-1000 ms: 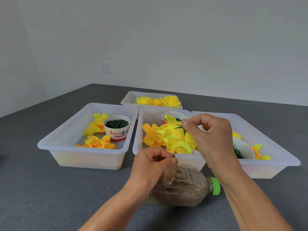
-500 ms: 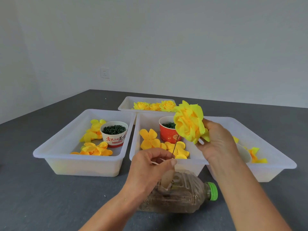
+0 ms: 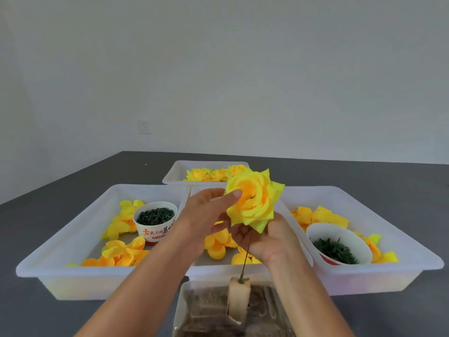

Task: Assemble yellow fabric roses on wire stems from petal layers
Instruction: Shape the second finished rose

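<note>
A full yellow fabric rose (image 3: 254, 200) faces me above the middle tray. It sits on top of a thin dark wire stem (image 3: 246, 259). The stem's lower end is stuck in a pale block (image 3: 239, 297) on a lying plastic bottle (image 3: 213, 314). My right hand (image 3: 274, 242) grips the rose's base from underneath. My left hand (image 3: 206, 215) holds the flower's left side, thumb on the petals and fingers curled below. Loose yellow petal layers (image 3: 218, 246) lie in the middle tray behind my hands.
The left white tray (image 3: 73, 239) holds petals and a paper cup of small green pieces (image 3: 155, 215). The right tray (image 3: 401, 229) holds petals and a cup of green leaves (image 3: 337, 249). A back tray (image 3: 173, 175) contains finished roses (image 3: 206, 175). Grey tabletop surrounds them.
My left hand let go of the wire's foot and came up to the flower. The rose turned its open face toward me, with my right hand now under it.
</note>
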